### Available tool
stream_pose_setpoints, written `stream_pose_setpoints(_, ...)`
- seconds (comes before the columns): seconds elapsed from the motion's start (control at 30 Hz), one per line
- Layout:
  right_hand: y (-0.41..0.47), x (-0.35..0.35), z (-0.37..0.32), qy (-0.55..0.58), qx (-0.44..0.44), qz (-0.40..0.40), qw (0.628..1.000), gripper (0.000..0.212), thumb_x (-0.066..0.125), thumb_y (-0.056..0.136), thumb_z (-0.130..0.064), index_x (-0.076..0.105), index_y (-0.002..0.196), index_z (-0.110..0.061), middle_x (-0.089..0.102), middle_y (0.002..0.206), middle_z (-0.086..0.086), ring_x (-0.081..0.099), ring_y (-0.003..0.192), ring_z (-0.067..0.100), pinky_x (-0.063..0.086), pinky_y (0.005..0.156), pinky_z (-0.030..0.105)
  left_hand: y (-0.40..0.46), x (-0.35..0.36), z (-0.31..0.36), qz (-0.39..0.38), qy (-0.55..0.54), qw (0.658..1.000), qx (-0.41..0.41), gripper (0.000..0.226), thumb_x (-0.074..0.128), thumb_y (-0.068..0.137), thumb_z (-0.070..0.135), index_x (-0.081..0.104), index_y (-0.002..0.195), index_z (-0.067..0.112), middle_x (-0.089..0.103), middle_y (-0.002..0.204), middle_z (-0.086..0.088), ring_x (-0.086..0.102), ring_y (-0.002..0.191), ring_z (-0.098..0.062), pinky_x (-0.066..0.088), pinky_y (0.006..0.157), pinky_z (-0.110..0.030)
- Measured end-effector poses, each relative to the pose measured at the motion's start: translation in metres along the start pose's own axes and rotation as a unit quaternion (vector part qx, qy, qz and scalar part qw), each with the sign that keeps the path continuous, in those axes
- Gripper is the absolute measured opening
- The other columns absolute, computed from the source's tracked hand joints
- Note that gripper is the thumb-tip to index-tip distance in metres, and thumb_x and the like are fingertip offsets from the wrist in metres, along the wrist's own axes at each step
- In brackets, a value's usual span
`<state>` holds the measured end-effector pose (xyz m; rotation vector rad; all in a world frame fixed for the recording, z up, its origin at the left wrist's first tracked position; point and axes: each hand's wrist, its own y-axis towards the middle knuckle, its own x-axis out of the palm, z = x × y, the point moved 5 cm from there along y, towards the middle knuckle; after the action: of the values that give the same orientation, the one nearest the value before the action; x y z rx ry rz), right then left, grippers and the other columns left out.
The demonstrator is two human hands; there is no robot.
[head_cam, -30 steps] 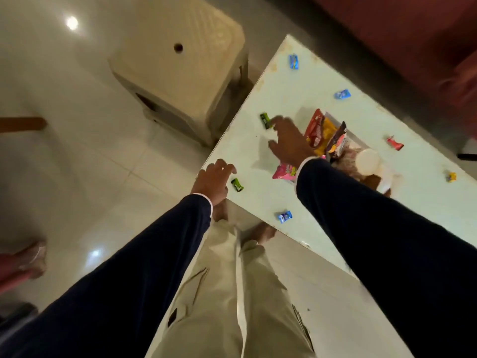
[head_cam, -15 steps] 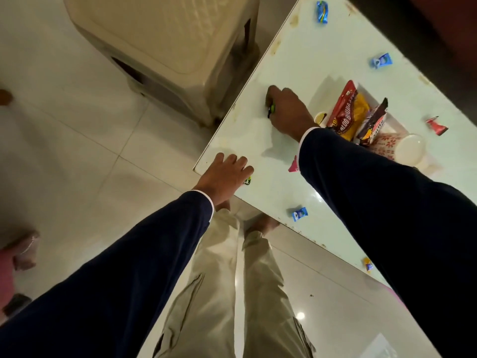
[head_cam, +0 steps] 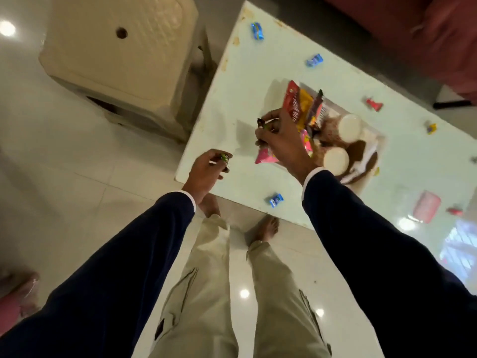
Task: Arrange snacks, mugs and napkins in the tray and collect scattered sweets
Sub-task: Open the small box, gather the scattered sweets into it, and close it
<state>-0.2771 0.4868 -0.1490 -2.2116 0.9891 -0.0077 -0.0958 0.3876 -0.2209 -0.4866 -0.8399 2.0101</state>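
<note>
The collecting of scattered sweets is judged to be the step in hand. Nearest, a blue-wrapped sweet (head_cam: 276, 200) is left on the glass table (head_cam: 232, 104) near its front edge. A green-wrapped sweet (head_cam: 224, 158) is pinched in the fingers of the left hand (head_cam: 206, 171), held above the table corner. A dark-wrapped sweet (head_cam: 265, 123) is pinched by the right hand (head_cam: 281, 140), raised just beside the tray (head_cam: 381, 140). The next move is judged to call for both sweets being carried over the tray and released. Within the tray, upright snack packets (head_cam: 300, 107), two white-topped mugs (head_cam: 349, 126) and what appear to be napkins are held. Farther off, blue sweets (head_cam: 314, 59), a red sweet (head_cam: 373, 104) and a yellow sweet (head_cam: 431, 128) remain scattered.
</note>
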Motion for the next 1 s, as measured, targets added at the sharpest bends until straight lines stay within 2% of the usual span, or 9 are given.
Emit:
stream_pose_setpoints(0.1, -0.034, -0.03, 0.015, 0.088, 0.021, 0.013, 0.996, 0.025, 0.06, 0.094, 0.005, 0.055, 0.117, -0.005, 0.068, 0.086, 0.009, 0.069, 0.066, 0.011, 0.057, 0.063, 0.026, -0.011, 0.023, 0.017, -0.017, -0.047, 0.999, 0.016, 0.021, 0.056, 0.099, 0.008, 0.071, 0.1, 0.024, 0.071, 0.107, -0.001, 0.073, 0.079, -0.012, 0.055, 0.065, -0.025)
stream_pose_setpoints(0.2, -0.064, -0.062, 0.031, 0.122, 0.019, 0.004, 0.992, 0.01, 0.056, 0.099, -0.002, 0.062, 0.108, -0.002, 0.071, 0.091, 0.015, 0.067, 0.073, 0.017, 0.055, 0.069, 0.027, -0.018, 0.051, 0.033, -0.037, -0.044, 0.997, 0.05, 0.008, 0.063, 0.098, 0.016, 0.069, 0.1, 0.02, 0.072, 0.099, 0.0, 0.073, 0.077, -0.012, 0.055, 0.062, -0.024)
stream_pose_setpoints(0.27, -0.081, -0.083, 0.042, 0.144, 0.024, 0.009, 0.989, 0.02, 0.056, 0.101, -0.009, 0.065, 0.116, 0.001, 0.074, 0.094, 0.013, 0.068, 0.077, 0.02, 0.055, 0.071, 0.027, -0.022, 0.071, 0.043, -0.045, -0.019, 0.997, 0.064, 0.003, 0.066, 0.098, 0.015, 0.067, 0.098, 0.017, 0.072, 0.09, 0.002, 0.072, 0.074, -0.009, 0.055, 0.061, -0.024)
stream_pose_setpoints(0.4, -0.108, -0.13, 0.064, 0.184, 0.019, 0.035, 0.982, 0.028, 0.057, 0.101, -0.016, 0.065, 0.123, 0.0, 0.076, 0.098, 0.013, 0.07, 0.078, 0.017, 0.055, 0.071, 0.025, -0.035, 0.121, 0.062, -0.065, 0.018, 0.994, 0.082, 0.007, 0.073, 0.093, 0.012, 0.067, 0.092, 0.016, 0.072, 0.077, 0.003, 0.074, 0.07, -0.008, 0.054, 0.058, -0.023)
stream_pose_setpoints(0.5, -0.122, -0.169, 0.085, 0.215, 0.024, 0.055, 0.975, 0.029, 0.051, 0.104, -0.016, 0.061, 0.127, -0.001, 0.075, 0.104, 0.016, 0.071, 0.077, 0.016, 0.056, 0.071, 0.024, -0.045, 0.165, 0.074, -0.07, 0.034, 0.992, 0.097, 0.017, 0.078, 0.088, 0.011, 0.065, 0.098, 0.015, 0.074, 0.075, 0.004, 0.074, 0.067, -0.011, 0.053, 0.056, -0.022)
stream_pose_setpoints(0.7, -0.158, -0.288, 0.164, 0.247, 0.034, 0.14, 0.958, 0.025, 0.05, 0.105, -0.02, 0.049, 0.118, 0.001, 0.077, 0.1, 0.019, 0.073, 0.075, 0.024, 0.055, 0.066, 0.027, -0.063, 0.313, 0.075, -0.108, 0.087, 0.984, 0.113, 0.017, 0.076, 0.09, 0.011, 0.063, 0.089, 0.023, 0.074, 0.074, 0.006, 0.071, 0.06, -0.007, 0.045, 0.048, -0.019)
stream_pose_setpoints(0.87, -0.185, -0.406, 0.258, 0.16, 0.1, 0.239, 0.952, 0.016, 0.065, 0.095, -0.024, 0.066, 0.098, -0.009, 0.076, 0.086, 0.005, 0.071, 0.073, 0.016, 0.054, 0.066, 0.029, -0.063, 0.462, 0.054, -0.144, 0.157, 0.971, 0.106, 0.01, 0.074, 0.093, 0.014, 0.066, 0.097, 0.011, 0.071, 0.086, -0.012, 0.067, 0.06, -0.009, 0.044, 0.047, -0.014)
stream_pose_setpoints(0.93, -0.19, -0.443, 0.291, 0.123, 0.123, 0.266, 0.948, 0.015, 0.072, 0.089, -0.022, 0.071, 0.093, -0.007, 0.071, 0.077, 0.001, 0.068, 0.068, 0.014, 0.055, 0.065, 0.028, -0.06, 0.515, 0.043, -0.162, 0.194, 0.962, 0.105, 0.008, 0.072, 0.094, 0.013, 0.065, 0.097, 0.013, 0.071, 0.085, -0.01, 0.068, 0.062, -0.014, 0.044, 0.048, -0.021)
stream_pose_setpoints(1.0, -0.19, -0.475, 0.319, 0.111, 0.143, 0.279, 0.943, 0.018, 0.075, 0.087, -0.018, 0.071, 0.098, -0.005, 0.071, 0.075, 0.002, 0.067, 0.065, 0.015, 0.057, 0.065, 0.03, -0.056, 0.565, 0.031, -0.173, 0.227, 0.953, 0.1, 0.007, 0.07, 0.093, 0.012, 0.065, 0.096, 0.016, 0.072, 0.083, -0.005, 0.071, 0.064, -0.015, 0.046, 0.051, -0.024)
